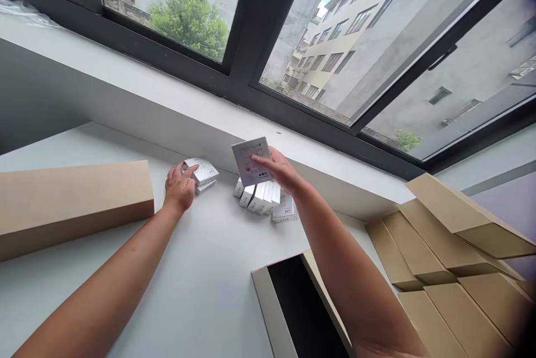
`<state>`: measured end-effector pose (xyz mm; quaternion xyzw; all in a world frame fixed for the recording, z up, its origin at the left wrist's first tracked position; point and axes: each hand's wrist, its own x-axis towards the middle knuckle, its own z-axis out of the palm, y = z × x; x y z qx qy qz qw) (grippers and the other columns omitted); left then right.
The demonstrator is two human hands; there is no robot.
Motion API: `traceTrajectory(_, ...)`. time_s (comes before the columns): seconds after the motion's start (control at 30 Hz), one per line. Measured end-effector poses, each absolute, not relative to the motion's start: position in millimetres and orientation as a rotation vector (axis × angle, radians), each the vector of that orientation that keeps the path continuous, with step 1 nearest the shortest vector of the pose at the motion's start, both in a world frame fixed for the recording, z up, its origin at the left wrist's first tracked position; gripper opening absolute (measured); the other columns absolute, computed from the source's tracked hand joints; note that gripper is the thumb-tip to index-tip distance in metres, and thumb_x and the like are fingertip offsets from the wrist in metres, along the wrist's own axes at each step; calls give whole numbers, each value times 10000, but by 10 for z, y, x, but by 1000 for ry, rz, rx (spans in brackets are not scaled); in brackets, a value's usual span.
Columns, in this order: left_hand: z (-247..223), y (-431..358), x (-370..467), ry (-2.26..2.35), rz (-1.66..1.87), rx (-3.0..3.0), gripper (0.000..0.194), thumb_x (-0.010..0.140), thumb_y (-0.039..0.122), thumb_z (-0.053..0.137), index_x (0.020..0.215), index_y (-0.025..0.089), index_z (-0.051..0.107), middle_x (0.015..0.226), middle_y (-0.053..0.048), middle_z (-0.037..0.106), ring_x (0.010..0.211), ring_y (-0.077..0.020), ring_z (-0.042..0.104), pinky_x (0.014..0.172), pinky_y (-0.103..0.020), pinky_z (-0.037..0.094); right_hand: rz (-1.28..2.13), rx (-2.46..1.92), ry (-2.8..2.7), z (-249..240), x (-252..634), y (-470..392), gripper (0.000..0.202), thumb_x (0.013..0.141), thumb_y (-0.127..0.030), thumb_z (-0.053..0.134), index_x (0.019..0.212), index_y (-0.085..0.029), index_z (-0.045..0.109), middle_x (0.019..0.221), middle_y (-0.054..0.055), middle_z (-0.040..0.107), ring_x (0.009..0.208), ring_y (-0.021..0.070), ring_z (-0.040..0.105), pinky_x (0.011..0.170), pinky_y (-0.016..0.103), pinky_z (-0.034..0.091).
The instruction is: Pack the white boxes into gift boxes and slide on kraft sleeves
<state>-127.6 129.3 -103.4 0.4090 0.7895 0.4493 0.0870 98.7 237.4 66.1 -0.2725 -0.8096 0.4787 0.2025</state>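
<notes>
My right hand [281,169] grips a flat white printed box [251,158], tilted up with its printed face toward me and the thumb across it. Just below, a row of several small white boxes [259,197] leans together on the white table. One more white box [285,210] lies at the row's right end. Over to the left, my left hand [181,186] is closed around the left side of a small white box [202,171], one finger on its top. Another white box [205,186] lies under that one.
A long brown carton [75,201] lies at the left. Near the front is an open carton with a dark inside [299,302]. Several brown cartons [444,252] are stacked at the right. Behind the table [201,268] run a white sill [167,104] and dark-framed windows.
</notes>
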Motion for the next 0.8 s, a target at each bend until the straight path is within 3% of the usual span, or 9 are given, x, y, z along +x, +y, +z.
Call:
traceTrajectory(0.13, -1053, 1299, -1272, 2379, 1343, 1211, 495, 899, 315, 439, 1352, 299, 639, 1602, -61, 381, 1526, -356, 211, 1229, -575, 208, 1722, -812, -2037, 786, 1306, 2029, 518, 839, -580, 642, 1163, -184, 566, 1025, 107, 706, 797, 226, 703, 592, 344, 614)
traceTrajectory(0.23, -1066, 1292, -1265, 2353, 1327, 1261, 480, 914, 426, 473, 1349, 294, 627, 1636, -76, 335, 1542, -361, 174, 1231, -575, 202, 1798, -952, -1983, 826, 1650, 1755, 495, 873, -558, 600, 1186, -176, 571, 1009, 114, 716, 796, 228, 712, 589, 341, 621)
traceTrajectory(0.37, -1082, 1268, -1243, 2346, 1204, 1355, 755, 815, 627, 606, 1464, 261, 480, 1670, -135, 233, 1563, -359, 84, 1237, -558, 184, 1867, -1016, -2062, 825, 2344, 1442, 470, 883, -521, 635, 1198, -174, 603, 1038, 102, 722, 869, 207, 718, 658, 276, 590)
traceTrajectory(0.5, -1119, 1268, -1241, 2382, 1094, 1452, 969, 712, 611, 725, 1526, 244, 347, 1658, -166, 223, 1561, -360, 105, 1245, -526, 179, 1830, -1107, -2194, 768, 2985, 1093, 526, 909, -492, 613, 1329, -187, 531, 1154, 112, 695, 973, 221, 710, 746, 315, 591)
traceTrajectory(0.57, -1130, 1274, -1247, 2388, 1083, 1470, 943, 732, 582, 721, 1525, 247, 336, 1648, -172, 234, 1556, -358, 133, 1245, -519, 190, 1419, -1203, -2351, 722, 3128, 869, 583, 889, -438, 639, 1400, -215, 468, 1211, 119, 669, 1061, 253, 683, 835, 383, 586)
traceTrajectory(0.67, -1111, 1273, -1241, 2391, 1079, 1462, 902, 756, 548, 720, 1518, 251, 339, 1648, -174, 223, 1552, -368, 144, 1241, -536, 206, 429, -1215, -2570, 583, 3106, 520, 611, 814, -250, 672, 1392, -255, 473, 1251, 107, 648, 1106, 286, 629, 932, 467, 527)
traceTrajectory(0.8, -1038, 1242, -1180, 2389, 1050, 1428, 889, 781, 499, 727, 1528, 248, 314, 1651, -164, 203, 1554, -374, 122, 1247, -549, 198, -411, -933, -2693, 177, 2951, 260, 569, 802, -129, 599, 1354, -232, 509, 1222, 118, 667, 968, 295, 607, 812, 468, 486)
